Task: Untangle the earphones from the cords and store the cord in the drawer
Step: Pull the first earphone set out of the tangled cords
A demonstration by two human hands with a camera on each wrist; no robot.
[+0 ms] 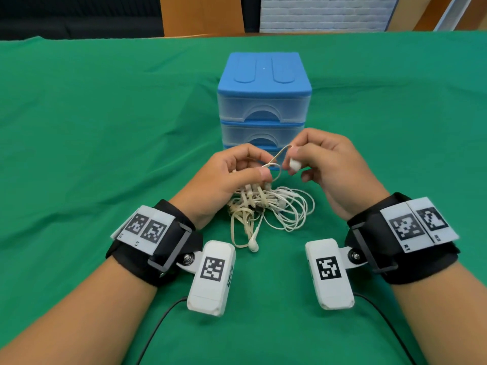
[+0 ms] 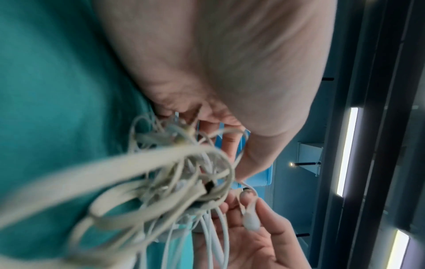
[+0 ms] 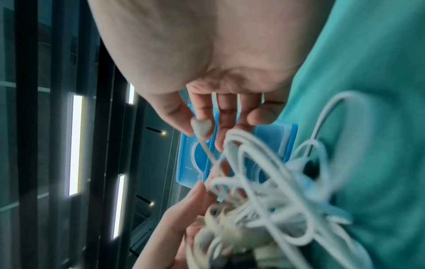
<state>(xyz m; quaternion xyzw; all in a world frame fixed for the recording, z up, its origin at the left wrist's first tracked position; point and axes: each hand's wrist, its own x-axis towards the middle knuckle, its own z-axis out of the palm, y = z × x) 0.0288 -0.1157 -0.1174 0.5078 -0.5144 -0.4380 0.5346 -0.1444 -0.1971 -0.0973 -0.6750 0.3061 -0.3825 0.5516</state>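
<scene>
A tangle of white earphone wire and beige cords (image 1: 266, 206) hangs from my hands just above the green cloth, in front of the blue drawer unit (image 1: 264, 101). My left hand (image 1: 237, 172) grips the top of the bundle (image 2: 184, 172), thumb pressed on a loop. My right hand (image 1: 297, 156) pinches a thin beige cord between thumb and forefinger, with its white plug end (image 1: 294, 164) (image 3: 201, 127) (image 2: 250, 221) dangling below the fingers. One white earbud (image 1: 253, 245) rests on the cloth beneath. All three drawers are closed.
The green cloth (image 1: 105, 127) covers the whole table. The drawer unit (image 3: 236, 154) stands just beyond my hands. Black cables (image 1: 158, 327) run from the wrist cameras toward me.
</scene>
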